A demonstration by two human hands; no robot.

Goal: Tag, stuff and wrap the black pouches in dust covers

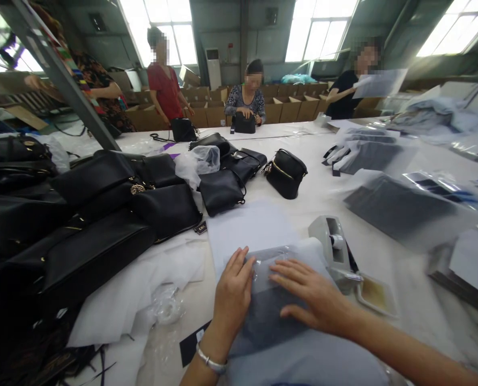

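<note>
A dark flat item in a translucent wrap (265, 316) lies on the table in front of me. My left hand (234, 289) rests on its left side, fingers stretched out and pointing away from me. Across its upper right part lies my right hand (307, 292), with the fingers spread flat. Clear plastic shows between the two hands. White sheets (251, 228) lie under and beyond the item. Right of my right hand stands a grey tape dispenser (329, 244), with a small tray (378, 295) beside it.
Black bags (98, 241) are piled on the left, and one small black bag (286, 174) stands mid-table. Wrapped flat packs (400, 206) lie on the right. Several people are across the table, one in a red shirt (164, 91). A metal post (70, 80) slants at the upper left.
</note>
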